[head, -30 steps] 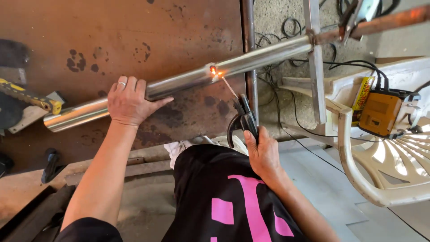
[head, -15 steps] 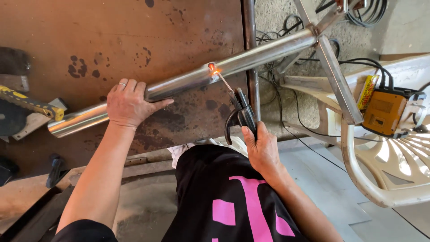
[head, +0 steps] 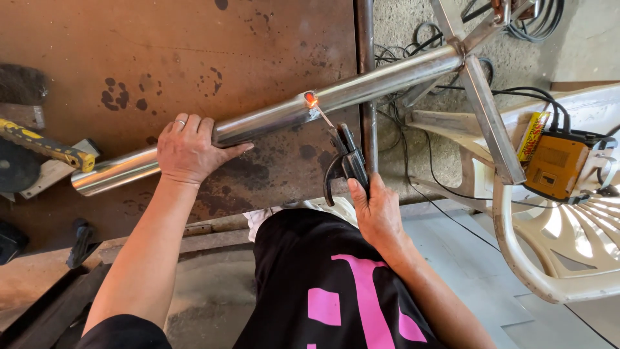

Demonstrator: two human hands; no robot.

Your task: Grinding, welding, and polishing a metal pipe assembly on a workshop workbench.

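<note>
A long shiny steel pipe (head: 381, 84) lies slanted across a rusty brown steel table (head: 194, 58), with flat bars joined at its far right end (head: 484, 110). My left hand (head: 190, 148), a ring on one finger, presses down on the pipe near its left end. My right hand (head: 378, 210) grips a black electrode holder (head: 345, 165) below the pipe. Its thin rod reaches up to a glowing orange spot (head: 310, 99) on the pipe.
A yellow and black tool (head: 42, 145) and a dark disc (head: 16, 165) lie at the table's left edge. An orange welding machine (head: 558, 165) with black cables sits on a white plastic chair (head: 549, 258) at the right. My black shorts with pink markings (head: 323, 284) fill the bottom.
The view has shifted, so the pipe's right end with its joined bars shows more fully. Both hands keep their hold, and the rod stays at the glowing spot.
</note>
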